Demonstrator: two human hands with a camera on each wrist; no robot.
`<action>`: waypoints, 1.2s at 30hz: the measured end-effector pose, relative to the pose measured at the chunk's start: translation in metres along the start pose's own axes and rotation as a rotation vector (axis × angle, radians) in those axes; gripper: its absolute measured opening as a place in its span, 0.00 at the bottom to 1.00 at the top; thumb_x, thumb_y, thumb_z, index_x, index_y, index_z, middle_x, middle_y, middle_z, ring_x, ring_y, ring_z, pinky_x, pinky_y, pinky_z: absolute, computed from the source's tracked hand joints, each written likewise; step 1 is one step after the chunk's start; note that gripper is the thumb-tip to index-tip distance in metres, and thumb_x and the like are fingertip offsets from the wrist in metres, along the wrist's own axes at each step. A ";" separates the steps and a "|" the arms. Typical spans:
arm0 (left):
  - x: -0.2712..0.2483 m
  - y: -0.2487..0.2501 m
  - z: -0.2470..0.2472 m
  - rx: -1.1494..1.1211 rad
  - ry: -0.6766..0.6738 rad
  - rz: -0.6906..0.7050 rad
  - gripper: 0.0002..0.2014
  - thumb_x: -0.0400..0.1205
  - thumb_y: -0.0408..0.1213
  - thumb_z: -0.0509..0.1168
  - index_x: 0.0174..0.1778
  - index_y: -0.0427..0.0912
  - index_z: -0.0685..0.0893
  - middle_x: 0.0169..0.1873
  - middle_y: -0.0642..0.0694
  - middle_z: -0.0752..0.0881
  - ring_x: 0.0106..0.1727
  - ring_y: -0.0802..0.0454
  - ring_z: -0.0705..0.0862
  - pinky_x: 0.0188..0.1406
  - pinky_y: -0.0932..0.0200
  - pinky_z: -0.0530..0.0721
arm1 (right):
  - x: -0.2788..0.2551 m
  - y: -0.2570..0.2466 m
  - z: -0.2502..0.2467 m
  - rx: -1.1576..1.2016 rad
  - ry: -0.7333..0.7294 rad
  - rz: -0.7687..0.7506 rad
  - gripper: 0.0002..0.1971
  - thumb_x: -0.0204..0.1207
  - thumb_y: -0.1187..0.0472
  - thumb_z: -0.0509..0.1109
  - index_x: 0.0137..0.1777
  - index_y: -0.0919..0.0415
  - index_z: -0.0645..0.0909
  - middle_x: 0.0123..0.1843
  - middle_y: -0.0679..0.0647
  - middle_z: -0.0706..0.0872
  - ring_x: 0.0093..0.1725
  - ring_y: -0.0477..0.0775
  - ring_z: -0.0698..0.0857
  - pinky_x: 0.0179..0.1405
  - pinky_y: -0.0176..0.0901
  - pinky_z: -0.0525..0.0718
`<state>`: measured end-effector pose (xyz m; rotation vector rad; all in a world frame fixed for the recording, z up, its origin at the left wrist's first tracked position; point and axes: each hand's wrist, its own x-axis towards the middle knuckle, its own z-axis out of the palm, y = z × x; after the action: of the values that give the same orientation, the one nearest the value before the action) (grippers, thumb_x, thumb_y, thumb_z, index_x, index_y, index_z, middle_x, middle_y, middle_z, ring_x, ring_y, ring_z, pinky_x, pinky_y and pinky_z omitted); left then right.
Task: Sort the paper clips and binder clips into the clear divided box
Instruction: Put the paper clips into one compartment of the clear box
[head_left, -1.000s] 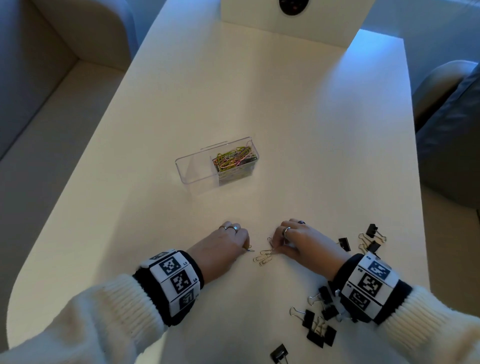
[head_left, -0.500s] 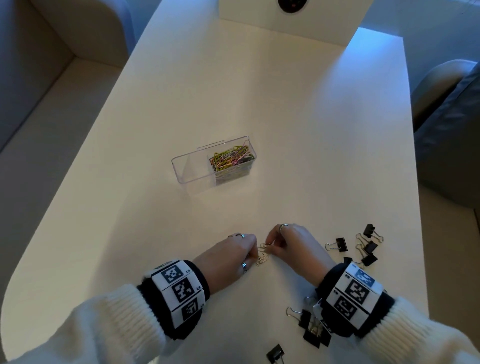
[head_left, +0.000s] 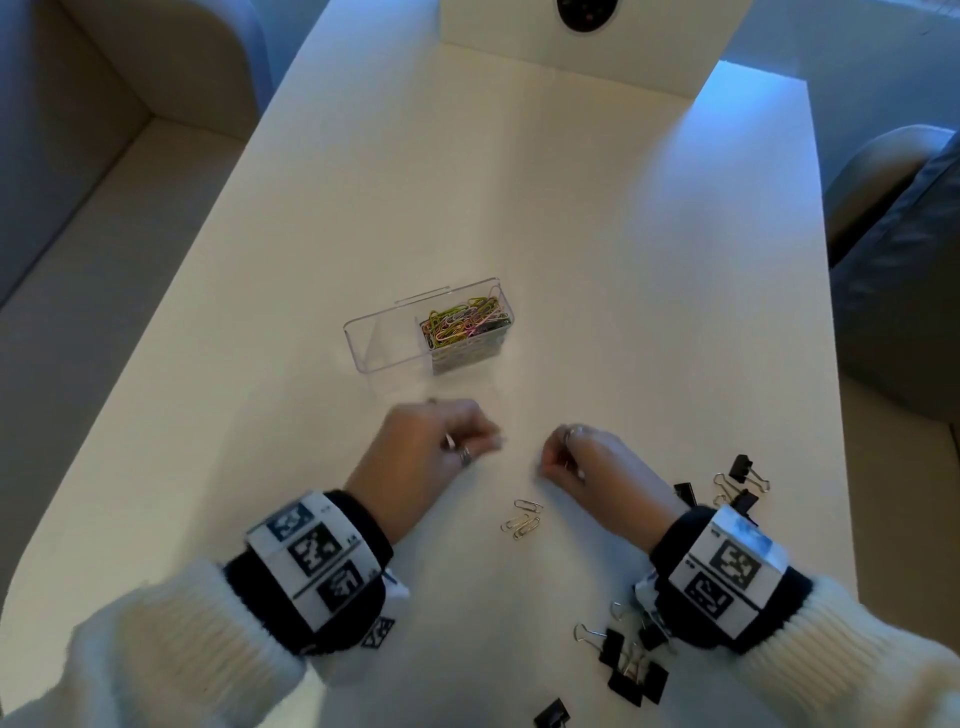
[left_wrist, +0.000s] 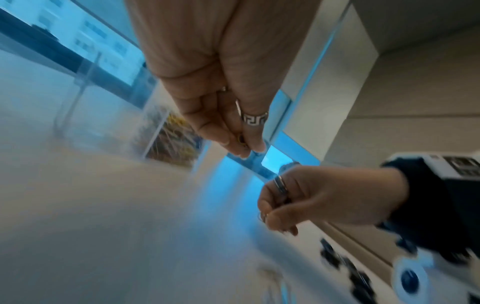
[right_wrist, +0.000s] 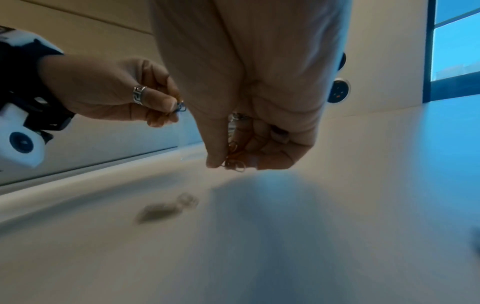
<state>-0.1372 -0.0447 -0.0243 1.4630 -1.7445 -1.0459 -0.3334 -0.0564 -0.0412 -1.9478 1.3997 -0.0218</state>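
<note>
While your left hand (head_left: 436, 447) pinches a small wire paper clip (right_wrist: 181, 107) and your right hand (head_left: 582, 460) closes on a few more (right_wrist: 233, 160), you look mid-carry toward the clear divided plastic box (head_left: 363, 338), whose right compartment holds coloured clips and whose left is bare. Next, drop both loads in the right compartment, then fetch the silver paper clips (head_left: 522, 519) on the white counter (head_left: 623, 260) between your wrists and the black binder clips (head_left: 631, 670) at right.

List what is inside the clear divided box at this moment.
The clear divided box holds a heap of coloured paper clips in its right compartment. The rest looks empty. Clips beneath the heap's top layer are covered.
</note>
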 end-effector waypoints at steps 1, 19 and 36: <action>0.008 0.004 -0.009 -0.019 0.082 -0.005 0.03 0.70 0.34 0.75 0.39 0.42 0.89 0.31 0.57 0.85 0.32 0.73 0.79 0.37 0.81 0.74 | 0.007 -0.004 -0.008 0.021 0.058 -0.017 0.04 0.76 0.62 0.68 0.40 0.59 0.78 0.40 0.51 0.79 0.38 0.48 0.75 0.38 0.28 0.66; 0.028 -0.010 -0.027 0.205 0.344 -0.005 0.16 0.76 0.29 0.67 0.60 0.40 0.79 0.55 0.47 0.76 0.57 0.54 0.71 0.59 0.53 0.73 | 0.088 -0.047 -0.044 0.100 0.575 -0.247 0.10 0.71 0.57 0.73 0.51 0.58 0.87 0.47 0.54 0.87 0.47 0.54 0.74 0.50 0.37 0.68; -0.027 -0.012 0.054 0.624 -0.352 -0.127 0.23 0.74 0.60 0.63 0.58 0.50 0.74 0.57 0.52 0.76 0.64 0.53 0.72 0.63 0.55 0.65 | -0.005 0.011 0.015 -0.093 -0.127 -0.042 0.12 0.69 0.55 0.76 0.51 0.55 0.84 0.44 0.47 0.76 0.44 0.44 0.73 0.49 0.36 0.74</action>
<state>-0.1729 -0.0092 -0.0605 1.8609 -2.4068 -0.8996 -0.3385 -0.0459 -0.0560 -2.0169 1.2968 0.1474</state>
